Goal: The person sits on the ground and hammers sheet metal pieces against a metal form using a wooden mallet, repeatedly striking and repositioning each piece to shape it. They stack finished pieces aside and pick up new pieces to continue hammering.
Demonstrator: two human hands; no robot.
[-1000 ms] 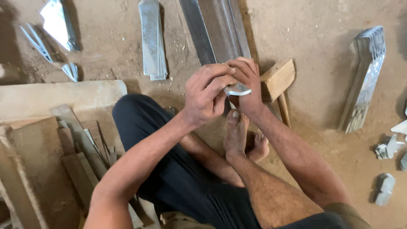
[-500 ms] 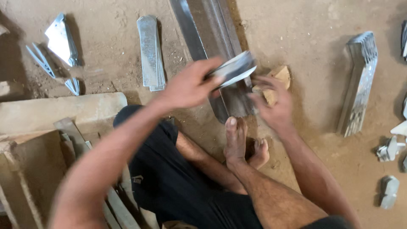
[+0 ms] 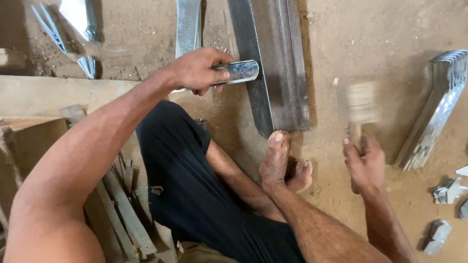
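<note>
The left hand (image 3: 197,70) is clenched around a short, shiny, curved strip of sheet metal (image 3: 234,73), whose free end pokes out to the right of the fingers and rests against the left edge of a long, dull grey steel channel (image 3: 273,63) lying on the sandy ground. The right hand (image 3: 365,168) grips the handle of a pale wooden mallet (image 3: 358,102); the mallet head stands above that hand and is blurred, well apart from the strip and just right of the channel. Between the two hands, a bare foot (image 3: 275,158) presses its toes on the near end of the channel. Far to the right of the right hand lies a stack of bent, bright metal brackets (image 3: 434,112). Beyond the left hand lies a flat grey metal strip (image 3: 187,24), and below the left forearm sit weathered wooden offcuts (image 3: 122,209).
</note>
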